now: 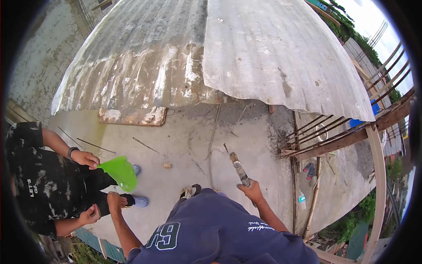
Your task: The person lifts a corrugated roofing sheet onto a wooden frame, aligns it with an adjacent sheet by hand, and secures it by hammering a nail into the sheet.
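Observation:
My right hand (251, 191) is closed around the lower end of a worn, grey, elongated tool (237, 165) with a thin dark rod at its tip. The tool points forward, above the concrete. At the left, my left hand (115, 202) is closed with its fingers together; a small light bit shows just above them, too small to name. Close above this hand hangs a bright green, bent plastic piece (123, 174), gripped by a co-worker's hand (85, 159) wearing a dark wristband. The co-worker's other hand (90, 214) is half curled beside my left forearm.
Large corrugated roofing sheets (281, 57) overlap ahead. A worn board (132, 116) lies at their edge. Thin metal rods (147, 145) and a small block (167, 165) lie on the concrete slab (189, 145). To the right stand rusty bars (316, 132), a wooden post (379, 176) and a plastic bottle (302, 200).

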The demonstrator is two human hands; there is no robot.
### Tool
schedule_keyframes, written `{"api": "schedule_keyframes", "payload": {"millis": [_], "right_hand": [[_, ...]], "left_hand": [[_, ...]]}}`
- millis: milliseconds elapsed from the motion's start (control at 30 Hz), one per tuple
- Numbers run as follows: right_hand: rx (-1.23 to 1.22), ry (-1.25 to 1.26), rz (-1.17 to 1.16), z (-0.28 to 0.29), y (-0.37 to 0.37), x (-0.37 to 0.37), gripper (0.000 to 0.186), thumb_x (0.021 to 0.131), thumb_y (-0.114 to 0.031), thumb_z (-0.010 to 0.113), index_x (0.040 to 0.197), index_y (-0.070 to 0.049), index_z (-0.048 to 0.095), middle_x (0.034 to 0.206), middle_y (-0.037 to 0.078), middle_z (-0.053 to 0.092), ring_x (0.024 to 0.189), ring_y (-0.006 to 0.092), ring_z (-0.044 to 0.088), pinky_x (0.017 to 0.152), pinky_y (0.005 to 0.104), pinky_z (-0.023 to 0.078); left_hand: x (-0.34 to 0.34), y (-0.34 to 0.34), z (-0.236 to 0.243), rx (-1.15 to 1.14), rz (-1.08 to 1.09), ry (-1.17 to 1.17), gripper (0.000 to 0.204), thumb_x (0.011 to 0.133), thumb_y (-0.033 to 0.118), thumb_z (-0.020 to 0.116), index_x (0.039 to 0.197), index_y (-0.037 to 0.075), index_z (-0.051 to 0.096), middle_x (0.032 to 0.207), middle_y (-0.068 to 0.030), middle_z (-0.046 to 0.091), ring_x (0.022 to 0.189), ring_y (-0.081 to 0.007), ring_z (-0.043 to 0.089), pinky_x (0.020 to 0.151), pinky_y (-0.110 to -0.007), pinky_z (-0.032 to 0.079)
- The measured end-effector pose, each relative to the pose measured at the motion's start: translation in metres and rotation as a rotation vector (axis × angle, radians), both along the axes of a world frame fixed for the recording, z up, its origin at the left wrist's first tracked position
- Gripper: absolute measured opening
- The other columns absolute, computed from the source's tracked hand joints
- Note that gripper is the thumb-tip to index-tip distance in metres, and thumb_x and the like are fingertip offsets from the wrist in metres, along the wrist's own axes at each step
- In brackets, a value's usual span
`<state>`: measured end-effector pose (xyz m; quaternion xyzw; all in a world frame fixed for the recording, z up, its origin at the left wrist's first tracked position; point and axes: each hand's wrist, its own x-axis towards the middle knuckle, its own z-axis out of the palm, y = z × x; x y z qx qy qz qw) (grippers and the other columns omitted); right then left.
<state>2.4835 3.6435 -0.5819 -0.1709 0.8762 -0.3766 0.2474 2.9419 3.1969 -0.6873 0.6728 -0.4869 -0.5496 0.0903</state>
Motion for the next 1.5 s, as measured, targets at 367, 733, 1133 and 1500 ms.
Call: {"api": "schedule_keyframes", "payload": {"millis": [367,733,1133,1500], "right_hand": [[-0.322,0.623,0.292,0.202,-0.033,-0.031,0.028,0.079,-0.021,0.083,0.079,-0.003,0.060,0.065,-0.001,0.056,0.062,0.0119,0.052,0.061,0.0293,0.045],[-0.656,1.287,-0.111,0.218,-0.158,-0.062,0.012,0.085,0.011,0.068,0.092,0.001,0.066,0.074,0.002,0.062,0.071,0.0122,0.060,0.099,0.0429,0.047],[-0.727,1.274,-0.672,0.278,-0.202,-0.080,0.021,0.089,-0.007,0.072,0.108,0.003,0.071,0.080,0.002,0.067,0.066,0.0089,0.057,0.061,0.0239,0.044],[-0.757,1.188,-0.817,0.319,-0.207,-0.091,0.024,0.089,-0.017,0.076,0.100,0.003,0.069,0.065,-0.002,0.057,0.057,0.0055,0.048,0.054,0.0226,0.035]], "left_hand": [[-0.097,0.091,0.272,-0.449,-0.434,0.730,0.027,0.085,0.024,0.075,0.089,0.000,0.063,0.085,-0.0052,0.058,0.075,-0.0139,0.059,0.065,-0.027,0.053],[-0.334,-0.076,0.516,-1.018,-0.904,0.901,0.032,0.089,0.030,0.072,0.105,0.004,0.063,0.088,-0.0014,0.062,0.086,-0.0108,0.062,0.077,-0.027,0.050],[-0.492,-0.164,0.560,-0.895,-1.035,0.940,0.011,0.086,0.012,0.066,0.089,0.001,0.067,0.078,-0.0098,0.066,0.073,-0.0204,0.065,0.066,-0.036,0.057],[-0.604,-0.236,0.583,-0.844,-0.778,1.142,0.013,0.086,0.014,0.070,0.091,0.003,0.066,0.080,-0.0083,0.067,0.071,-0.0183,0.064,0.059,-0.035,0.055]]}}
